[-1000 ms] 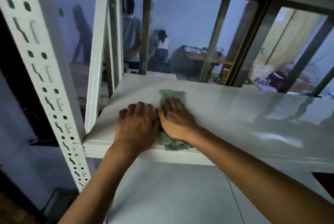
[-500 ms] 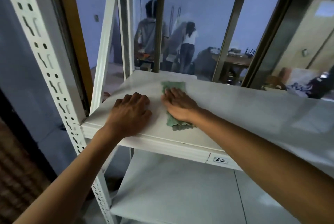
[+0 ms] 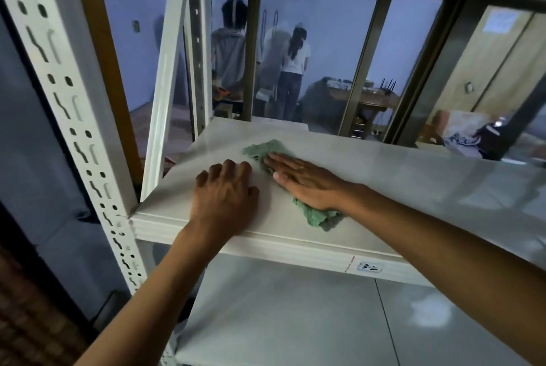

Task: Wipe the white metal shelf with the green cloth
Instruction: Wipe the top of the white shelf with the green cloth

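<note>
The white metal shelf runs across the middle of the view, its front edge just below my wrists. A green cloth lies on its left part, stretched from the back toward the front edge. My right hand presses flat on the cloth with fingers straight, covering its middle. My left hand rests palm down on the bare shelf just left of the cloth, fingers slightly curled, holding nothing.
A perforated white upright stands at the shelf's front left corner, another post behind it. A lower shelf sits beneath. A small label is on the front edge. Two people stand beyond a glass partition.
My hands have drifted apart: the left sits further left on the bare shelf, and the right has slid with the cloth toward the back. The view has shifted back and down.
</note>
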